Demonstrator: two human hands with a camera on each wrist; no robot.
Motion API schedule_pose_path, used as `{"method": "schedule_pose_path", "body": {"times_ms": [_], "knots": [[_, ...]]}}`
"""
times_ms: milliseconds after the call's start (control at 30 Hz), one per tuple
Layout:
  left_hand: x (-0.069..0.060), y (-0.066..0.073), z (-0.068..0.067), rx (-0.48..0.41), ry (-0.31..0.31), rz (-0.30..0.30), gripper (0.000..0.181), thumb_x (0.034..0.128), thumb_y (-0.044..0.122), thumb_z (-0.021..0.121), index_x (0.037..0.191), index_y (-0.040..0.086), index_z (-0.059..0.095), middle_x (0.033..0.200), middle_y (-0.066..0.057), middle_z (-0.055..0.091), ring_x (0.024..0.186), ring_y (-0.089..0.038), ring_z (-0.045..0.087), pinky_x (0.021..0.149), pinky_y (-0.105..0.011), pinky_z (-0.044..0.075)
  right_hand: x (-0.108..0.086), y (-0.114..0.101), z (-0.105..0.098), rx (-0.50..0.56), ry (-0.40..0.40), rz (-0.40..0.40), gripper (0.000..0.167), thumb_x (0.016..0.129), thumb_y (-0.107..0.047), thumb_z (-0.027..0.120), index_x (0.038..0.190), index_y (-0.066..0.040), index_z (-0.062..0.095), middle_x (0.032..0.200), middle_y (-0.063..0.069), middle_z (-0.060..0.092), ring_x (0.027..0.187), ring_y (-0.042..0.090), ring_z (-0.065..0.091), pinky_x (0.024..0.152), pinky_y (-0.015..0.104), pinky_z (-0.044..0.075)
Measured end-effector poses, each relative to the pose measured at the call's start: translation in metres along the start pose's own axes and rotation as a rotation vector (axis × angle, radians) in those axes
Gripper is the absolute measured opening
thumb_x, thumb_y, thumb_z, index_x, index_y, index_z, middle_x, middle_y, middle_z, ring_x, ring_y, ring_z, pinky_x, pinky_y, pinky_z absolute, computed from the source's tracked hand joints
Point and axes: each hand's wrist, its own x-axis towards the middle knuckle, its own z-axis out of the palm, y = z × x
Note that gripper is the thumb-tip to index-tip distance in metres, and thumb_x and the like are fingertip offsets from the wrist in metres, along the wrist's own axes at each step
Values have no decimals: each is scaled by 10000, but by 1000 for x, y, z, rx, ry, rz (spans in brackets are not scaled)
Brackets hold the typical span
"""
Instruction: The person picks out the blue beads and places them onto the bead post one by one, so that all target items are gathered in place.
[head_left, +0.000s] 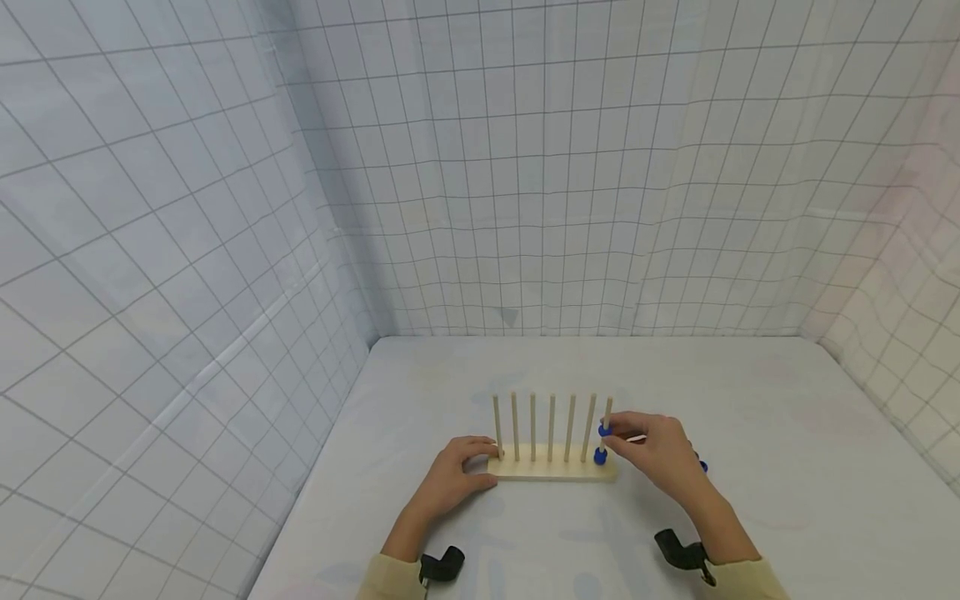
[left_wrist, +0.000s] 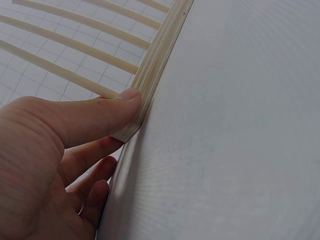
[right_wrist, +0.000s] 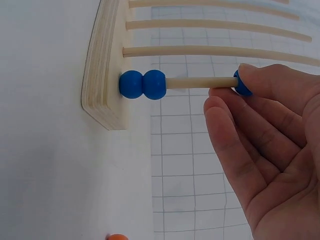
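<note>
The right hand (head_left: 660,450) pinches a blue bead (right_wrist: 243,86) between thumb and fingers, with the bead threaded high on the end rod (right_wrist: 200,82) at the rack's right end. Below it on that rod, two more blue beads (right_wrist: 143,84) sit touching, the lower one against the base of the rack (head_left: 551,472). The left hand (head_left: 453,477) grips the rack's left end, thumb at the near edge. Six bare rods (head_left: 552,429) stand upright along the rack, left of the beaded one. Right of the rack lie a partly hidden blue piece (head_left: 702,466) and an orange piece (right_wrist: 118,237), while the white table (head_left: 420,375) spreads beneath the rack
</note>
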Motion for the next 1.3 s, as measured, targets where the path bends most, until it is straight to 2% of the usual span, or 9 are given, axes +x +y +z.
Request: {"method": "schedule_pose_path", "body": {"times_ms": [467, 700, 1300], "knots": [[-1, 0, 1, 17, 10, 3, 366, 817, 238, 844, 1167, 215, 740, 1311, 42, 626, 1295, -265, 495, 1077, -544, 385, -2, 9, 6, 26, -21, 11, 275, 874, -194, 804, 1134, -119, 754, 946, -58, 745, 870, 124, 699, 772, 338, 594], [-2, 0, 1, 18, 4, -8, 367, 820, 244, 841, 1171, 212, 740, 1315, 38, 625, 1298, -268, 492, 1078, -545, 383, -3, 14, 9, 41, -36, 4, 287, 873, -240, 807, 1138, -141, 755, 941, -87, 739, 872, 103, 693, 779, 310, 587], [-2, 4, 0, 22, 12, 10, 374, 817, 220, 842, 1175, 178, 739, 1304, 29, 632, 1290, -264, 500, 1076, -536, 388, -2, 20, 12, 19, -42, 27, 272, 857, -209, 822, 1116, -160, 758, 963, -84, 730, 893, 113, 676, 774, 314, 588]]}}
